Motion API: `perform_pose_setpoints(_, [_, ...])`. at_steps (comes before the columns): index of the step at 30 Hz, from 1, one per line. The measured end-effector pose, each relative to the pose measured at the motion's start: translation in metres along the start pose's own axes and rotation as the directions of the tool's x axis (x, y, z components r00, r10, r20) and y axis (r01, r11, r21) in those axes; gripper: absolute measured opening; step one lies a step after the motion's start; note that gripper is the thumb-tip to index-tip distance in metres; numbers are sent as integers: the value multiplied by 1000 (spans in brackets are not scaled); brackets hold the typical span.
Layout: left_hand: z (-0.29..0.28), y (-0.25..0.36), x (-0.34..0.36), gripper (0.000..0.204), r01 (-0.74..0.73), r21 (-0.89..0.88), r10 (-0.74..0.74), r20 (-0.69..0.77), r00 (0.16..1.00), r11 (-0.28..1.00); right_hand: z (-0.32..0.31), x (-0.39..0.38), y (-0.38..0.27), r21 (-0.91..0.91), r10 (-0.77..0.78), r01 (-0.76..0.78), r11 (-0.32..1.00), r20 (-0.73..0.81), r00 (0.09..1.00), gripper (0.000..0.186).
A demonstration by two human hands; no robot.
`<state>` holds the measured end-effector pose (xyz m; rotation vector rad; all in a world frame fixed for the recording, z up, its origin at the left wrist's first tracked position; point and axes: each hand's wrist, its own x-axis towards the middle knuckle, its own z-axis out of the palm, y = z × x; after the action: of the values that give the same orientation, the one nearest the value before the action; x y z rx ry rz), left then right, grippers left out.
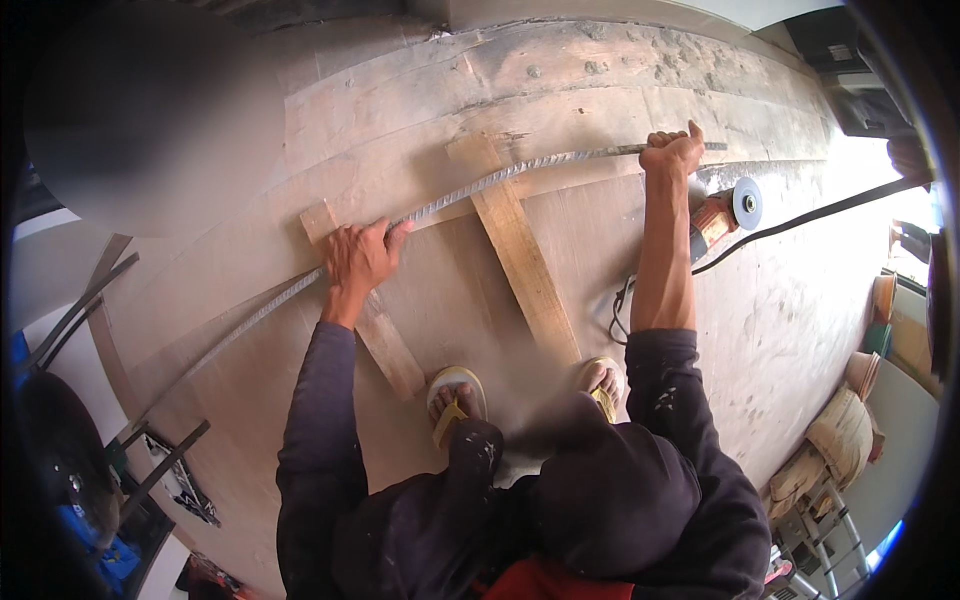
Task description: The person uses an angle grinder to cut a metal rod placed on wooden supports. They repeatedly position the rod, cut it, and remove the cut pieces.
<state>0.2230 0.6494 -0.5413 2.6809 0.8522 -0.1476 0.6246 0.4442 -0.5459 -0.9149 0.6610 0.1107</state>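
Observation:
A long ribbed steel rebar runs across in front of me, from the lower left to the upper right. My left hand is closed around it above a short wooden plank. Farther right, my right hand grips the bar near its right end, with a short stub showing past the fist. Between my hands the bar crosses a second wooden plank. Just right of my right forearm lies an angle grinder with a grey disc, resting on the floor.
A dark cord crosses the floor at the right. Stacked pots and a sack line the right wall. Dark metal bars stick out at the left. My sandalled feet stand near the planks. A blurred patch hides the upper left.

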Motion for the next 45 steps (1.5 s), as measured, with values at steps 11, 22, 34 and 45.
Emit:
perform_pose_setpoints(11, [2, -7, 1, 62, -25, -1, 25, -99, 995, 1000, -14, -49, -19, 45, -131, 125, 991, 170, 977, 23])
perform_pose_setpoints(22, [9, -14, 1, 58, -58, 68, 68, -151, 986, 996, 52, 17, 40, -456, -145, 129, 881, -1, 989, 21])
perform_pose_setpoints(34, [7, -14, 3, 58, -63, 102, 75, -120, 990, 993, 42, 38, 45, -299, -56, 109, 948, 181, 982, 26])
perform_pose_setpoints(45, [0, -7, 7, 56, -41, 22, 43, -78, 996, 999, 23, -183, -16, 197, -539, 595, 779, 694, 477, 17])
